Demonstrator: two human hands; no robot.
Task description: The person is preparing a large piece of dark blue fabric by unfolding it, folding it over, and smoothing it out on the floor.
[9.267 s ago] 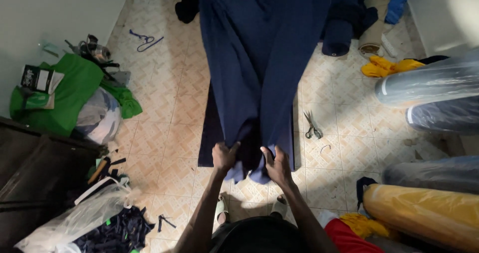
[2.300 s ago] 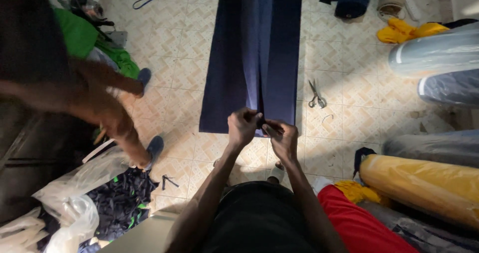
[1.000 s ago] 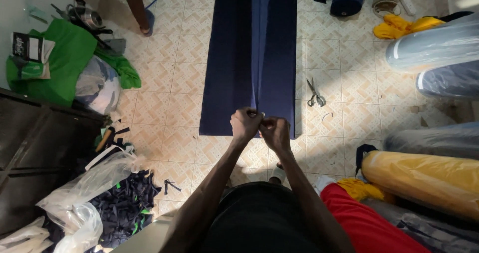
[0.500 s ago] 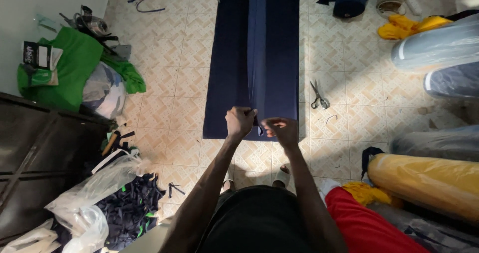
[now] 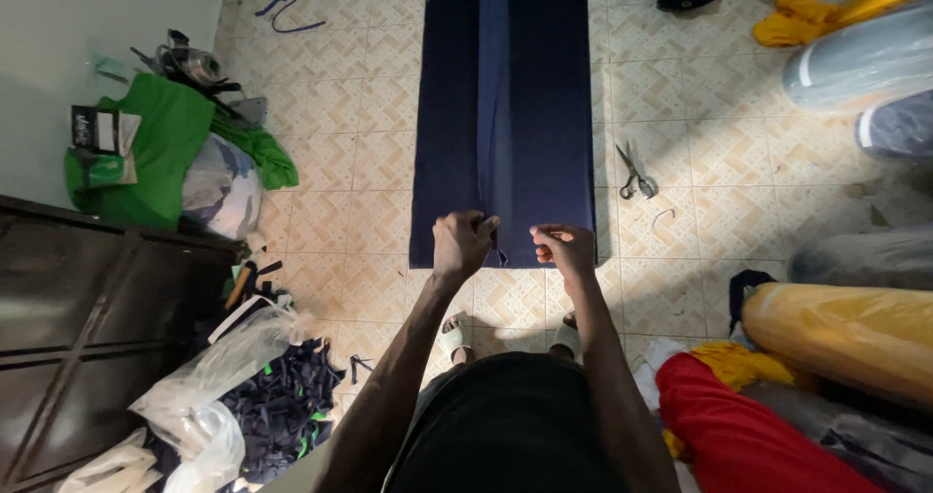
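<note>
Hands [image 5: 513, 245] pinching navy cloth [image 5: 544, 114]; scissors [image 5: 636, 174] beside

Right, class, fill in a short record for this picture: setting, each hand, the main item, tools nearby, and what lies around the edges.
setting: tiled floor, seen from above
main item: navy cloth spread flat, a raised fold along its middle
left hand: closed on the cloth's near edge at the fold
right hand: pinching the near edge beside it
tools nearby: scissors on the tiles right of the cloth
left side: green fabric, plastic bag of dark scraps
right side: wrapped yellow roll, red fabric
</note>
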